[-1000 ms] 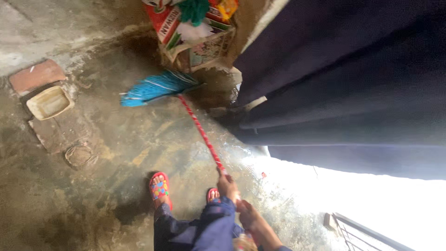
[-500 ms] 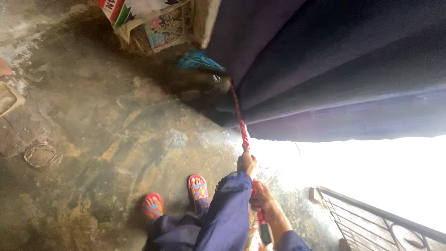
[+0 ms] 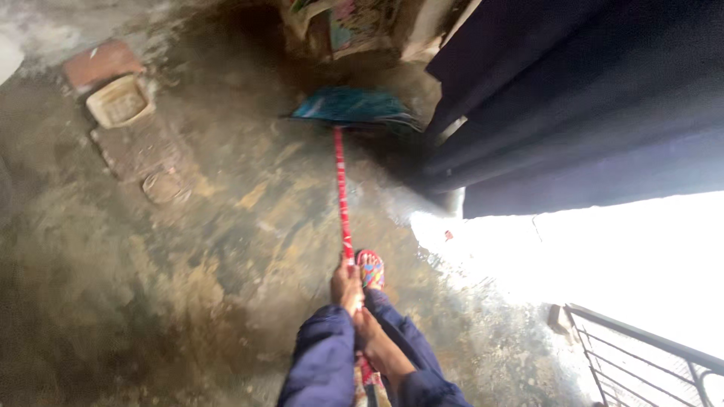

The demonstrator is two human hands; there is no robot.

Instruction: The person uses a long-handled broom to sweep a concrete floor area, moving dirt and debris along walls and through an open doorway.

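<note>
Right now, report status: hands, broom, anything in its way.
Left hand and right hand both gripping the red handle. Broom bristles down on wet floor. Dark curtain close beside the head.

Ahead of your left hand (image 3: 346, 285) the broom (image 3: 343, 151) reaches to the curtain (image 3: 573, 98). A tub (image 3: 119, 101) lies far left. Your right hand (image 3: 371, 332) sits just behind.

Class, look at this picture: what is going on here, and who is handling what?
A person is sweeping a wet, stained concrete floor with a broom. Both hands grip the red handle: the left hand higher up, the right hand just behind it. The blue bristles rest on the floor near a dark curtain. A foot in a colourful sandal stands beside the handle. A brick and a small tub lie to the left.
</note>
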